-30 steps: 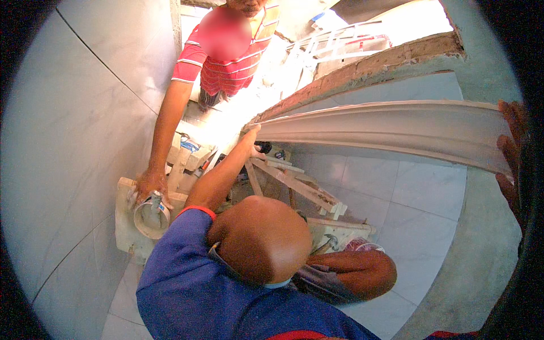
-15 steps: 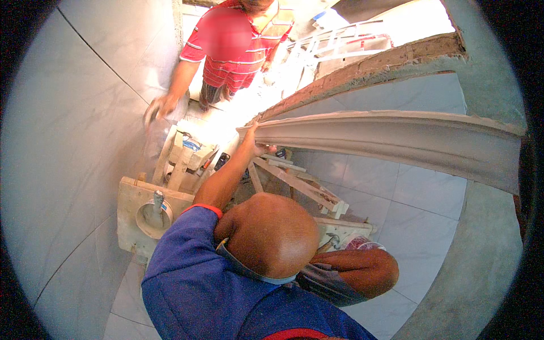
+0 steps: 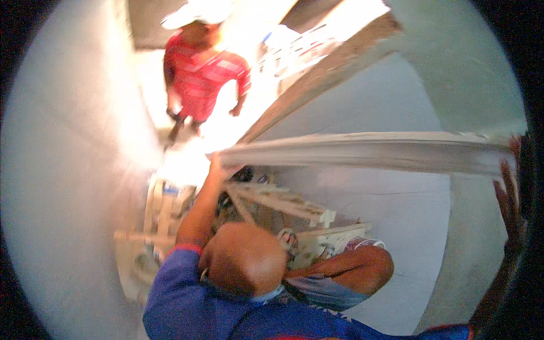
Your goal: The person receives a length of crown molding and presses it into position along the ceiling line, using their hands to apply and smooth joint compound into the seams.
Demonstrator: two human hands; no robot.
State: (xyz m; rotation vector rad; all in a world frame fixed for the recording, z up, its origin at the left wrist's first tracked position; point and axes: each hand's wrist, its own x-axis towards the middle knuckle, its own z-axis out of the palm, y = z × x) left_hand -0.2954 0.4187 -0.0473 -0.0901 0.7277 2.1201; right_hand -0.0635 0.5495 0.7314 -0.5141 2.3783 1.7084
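A long, pale profiled moulding [image 3: 362, 153] runs across the view, from near the middle to the right rim. At its left end my left hand [image 3: 217, 163] is closed on it, though glare and blur soften the fingers. My right hand [image 3: 508, 198] is raised at the right rim, its long fingers spread against the moulding's right end and supporting it. Part of that hand is lost in the dark edge. Below the moulding are my bent knees, the left one [image 3: 249, 255] in front of the right one [image 3: 357, 271].
A co-worker [image 3: 207, 79] in a red striped shirt and white cap stands beyond. Wooden frames [image 3: 283, 201] lie below the moulding. At left is a board [image 3: 130, 272] with a round container [image 3: 146, 263]. A smooth pale wall [image 3: 73, 170] rises on the left.
The moulding's left end has shifted left and lower in view with my left hand. My right hand has come into view. The co-worker has moved left and lowered an arm.
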